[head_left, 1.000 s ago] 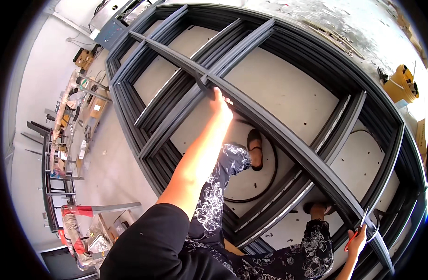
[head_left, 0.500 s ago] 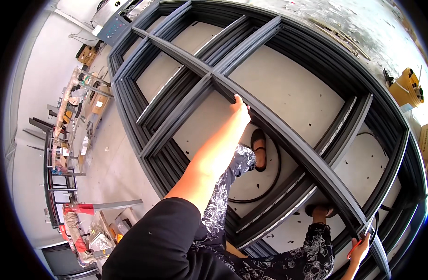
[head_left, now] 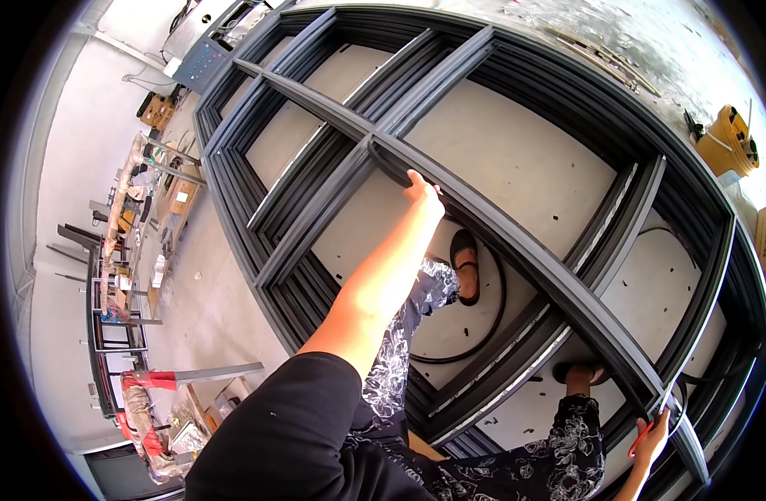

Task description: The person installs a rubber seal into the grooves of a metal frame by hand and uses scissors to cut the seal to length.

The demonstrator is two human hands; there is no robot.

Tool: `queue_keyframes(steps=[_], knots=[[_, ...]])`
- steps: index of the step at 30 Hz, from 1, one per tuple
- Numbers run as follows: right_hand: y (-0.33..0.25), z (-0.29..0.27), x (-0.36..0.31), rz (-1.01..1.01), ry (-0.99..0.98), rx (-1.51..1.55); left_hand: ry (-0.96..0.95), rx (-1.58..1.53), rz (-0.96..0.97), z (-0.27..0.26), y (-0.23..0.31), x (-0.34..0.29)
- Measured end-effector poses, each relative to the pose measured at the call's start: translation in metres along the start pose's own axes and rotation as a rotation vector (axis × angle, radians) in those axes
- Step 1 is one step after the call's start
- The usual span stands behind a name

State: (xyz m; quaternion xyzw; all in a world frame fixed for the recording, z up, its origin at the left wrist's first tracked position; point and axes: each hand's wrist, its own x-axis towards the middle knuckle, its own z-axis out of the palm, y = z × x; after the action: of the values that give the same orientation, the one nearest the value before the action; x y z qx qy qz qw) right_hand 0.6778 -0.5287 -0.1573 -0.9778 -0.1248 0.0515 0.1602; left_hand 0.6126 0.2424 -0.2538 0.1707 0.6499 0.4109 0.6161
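A large stack of dark grey metal window frames (head_left: 500,219) lies around my legs. My left hand (head_left: 423,197) is at the long middle bar, its fingers closed on a black rubber strip (head_left: 389,164). From there the strip curves up to the corner where the bars cross, standing a little off the bar. At the lower right, my right hand (head_left: 653,442) is closed round red-handled scissors (head_left: 639,437), close to the bar's near end. Black strip also loops beside this hand; whether its fingers hold it too, I cannot tell.
My feet stand inside frame openings, with a black strip loop (head_left: 502,305) on the floor around one shoe. A yellow bucket (head_left: 724,149) stands at the right, near long thin strips (head_left: 608,63). Cluttered racks (head_left: 120,225) line the left; a blue-grey machine (head_left: 203,63) stands behind.
The rubber strip near the crossing now bows away from the bar more visibly. My left hand has shifted slightly left. My right hand sits slightly farther right, still with the scissors.
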Motion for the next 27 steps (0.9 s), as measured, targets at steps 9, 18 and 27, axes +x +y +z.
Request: queue_keyframes(steps=[9,18,27], knots=[[-0.043,-0.014,0.005,0.087,-0.081,0.013,-0.109,0.247,-0.076,0.000,0.008,0.036],[-0.033,-0.011,-0.003,0.275,-0.062,0.093,-0.351,0.402,-0.063,0.021,0.016,0.003],[-0.029,-0.008,0.037,0.149,-0.111,-0.069,-0.280,0.821,0.021,-0.002,0.032,0.058]])
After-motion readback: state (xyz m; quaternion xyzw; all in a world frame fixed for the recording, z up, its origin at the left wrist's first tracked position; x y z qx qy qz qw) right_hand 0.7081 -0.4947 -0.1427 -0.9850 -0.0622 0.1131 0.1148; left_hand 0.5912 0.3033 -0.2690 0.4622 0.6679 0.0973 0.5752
